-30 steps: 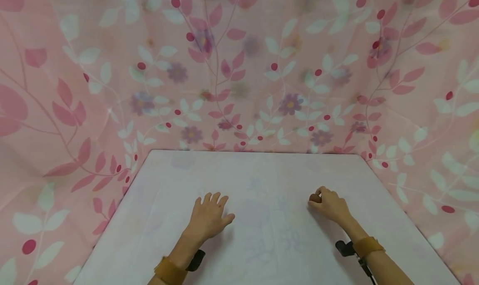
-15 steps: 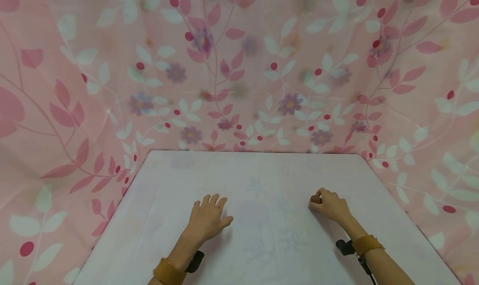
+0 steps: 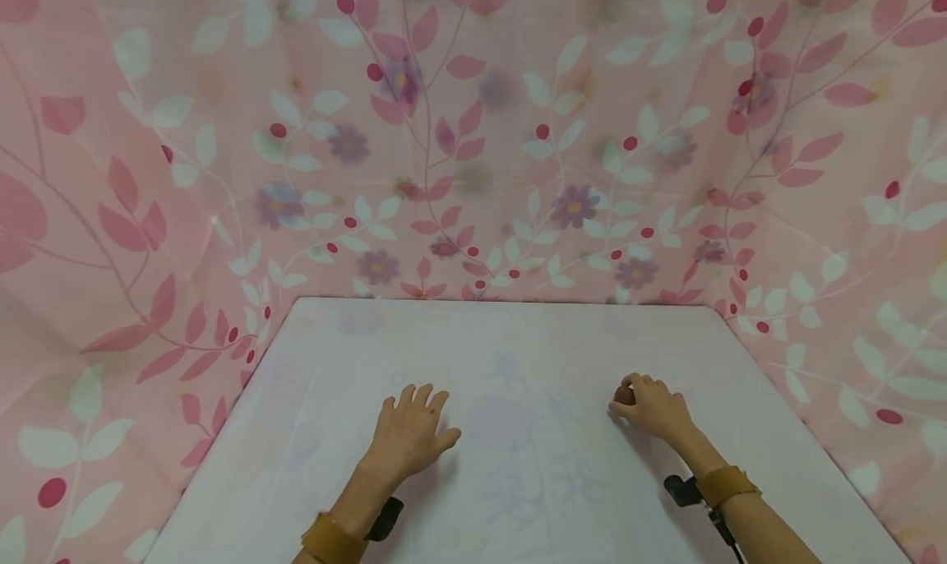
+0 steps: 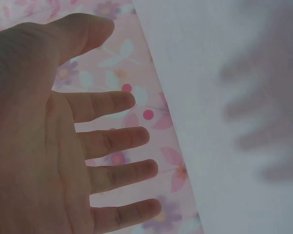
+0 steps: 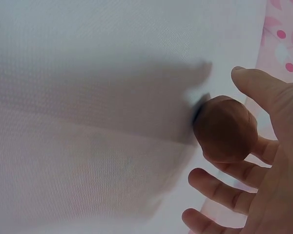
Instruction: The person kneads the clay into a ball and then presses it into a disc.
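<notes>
A brown, rounded lump with a faintly faceted surface (image 5: 225, 129) sits on the white table at the right; its kind is unclear. My right hand (image 3: 657, 406) is around it, fingers bent. In the right wrist view the thumb stands apart from the lump, and the index and middle fingers pass partly behind it. Whether those fingers touch it cannot be told. My left hand (image 3: 408, 432) hovers palm down over the table's left half, fingers spread and holding nothing. The left wrist view shows its palm (image 4: 34, 156) and its separated thumb and fingers, with their shadow on the white surface.
A white table (image 3: 510, 342) with faint flower shapes showing through lies under both hands. Pink flowered cloth (image 3: 473, 136) hangs behind and along both sides. Each wrist wears a mustard-coloured band (image 3: 728, 489) with a small black camera (image 3: 682, 490), and a cable runs from the right one.
My left hand has drifted very slightly left and toward me. The right hand's index finger now covers a little more of the brown lump, which stays in about the same place.
</notes>
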A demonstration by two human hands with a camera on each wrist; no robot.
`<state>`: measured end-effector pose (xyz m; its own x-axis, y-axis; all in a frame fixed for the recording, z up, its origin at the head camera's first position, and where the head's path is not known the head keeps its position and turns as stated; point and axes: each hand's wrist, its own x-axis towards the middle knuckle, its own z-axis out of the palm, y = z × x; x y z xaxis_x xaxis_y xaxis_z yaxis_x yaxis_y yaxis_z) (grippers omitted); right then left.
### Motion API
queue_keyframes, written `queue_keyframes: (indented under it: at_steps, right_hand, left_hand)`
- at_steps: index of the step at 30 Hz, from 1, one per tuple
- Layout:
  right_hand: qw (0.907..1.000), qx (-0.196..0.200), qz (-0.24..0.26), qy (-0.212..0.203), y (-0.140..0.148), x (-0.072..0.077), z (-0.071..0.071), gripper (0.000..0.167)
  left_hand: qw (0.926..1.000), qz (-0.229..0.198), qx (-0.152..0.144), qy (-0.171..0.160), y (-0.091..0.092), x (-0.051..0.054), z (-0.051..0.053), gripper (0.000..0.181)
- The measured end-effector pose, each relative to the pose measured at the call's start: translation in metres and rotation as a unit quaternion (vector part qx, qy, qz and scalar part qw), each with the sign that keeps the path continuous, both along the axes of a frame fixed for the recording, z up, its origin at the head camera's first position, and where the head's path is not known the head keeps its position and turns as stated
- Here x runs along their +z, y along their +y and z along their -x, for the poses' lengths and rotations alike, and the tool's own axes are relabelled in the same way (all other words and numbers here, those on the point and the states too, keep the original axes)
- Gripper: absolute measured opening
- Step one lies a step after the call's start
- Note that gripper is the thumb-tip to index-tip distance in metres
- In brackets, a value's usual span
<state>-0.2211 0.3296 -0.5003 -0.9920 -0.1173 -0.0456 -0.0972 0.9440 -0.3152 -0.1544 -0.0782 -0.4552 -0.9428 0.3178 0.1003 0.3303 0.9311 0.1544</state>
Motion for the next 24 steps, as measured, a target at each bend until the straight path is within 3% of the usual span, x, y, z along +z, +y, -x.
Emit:
queue_keyframes:
  at_steps: [10, 24]
  right_hand:
    - [0.9998, 0.017, -0.008, 0.004, -0.0031, -0.0012, -0.0021, 0.065]
    - [0.9965, 0.081, 0.016, 0.016, -0.0052, -0.0078, 0.0005, 0.083]
  left_hand:
    - [1.0, 0.002, 0.0, 0.001, -0.0007, 0.0014, -0.0001, 0.056]
    - [1.0, -0.003, 0.003, -0.007, -0.0022, 0.0029, -0.0021, 0.057]
